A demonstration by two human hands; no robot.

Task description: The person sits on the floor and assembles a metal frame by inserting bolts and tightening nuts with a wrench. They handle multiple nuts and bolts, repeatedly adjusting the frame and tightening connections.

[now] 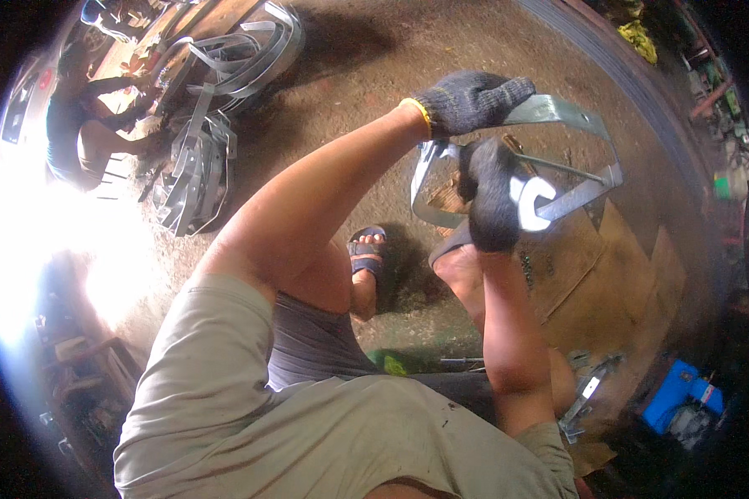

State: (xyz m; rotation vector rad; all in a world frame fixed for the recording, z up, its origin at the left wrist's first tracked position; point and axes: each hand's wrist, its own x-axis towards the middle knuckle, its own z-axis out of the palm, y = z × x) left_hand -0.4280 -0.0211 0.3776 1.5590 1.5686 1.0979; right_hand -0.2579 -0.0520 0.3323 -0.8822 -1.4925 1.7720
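My left hand (472, 101), in a dark knitted glove with a yellow cuff edge, is closed on the upper edge of a bent flat-steel bracket (562, 112). The bracket forms an angular loop, with a thin threaded rod (558, 166) crossing it. Just below, my right hand (493, 195), gloved too, is wrapped round an open-end wrench (534, 202). The wrench's bright jaw sticks out on the right, in front of the bracket's lower strip. My right fist hides the wrench's handle and part of the bracket.
Several similar steel brackets (195, 179) and curved bands (262, 58) lie piled at the far left. Another person (91, 133) is beside them. Flattened cardboard (595, 274) covers the floor at right. A blue object (672, 395) and a metal piece (589, 391) lie nearer.
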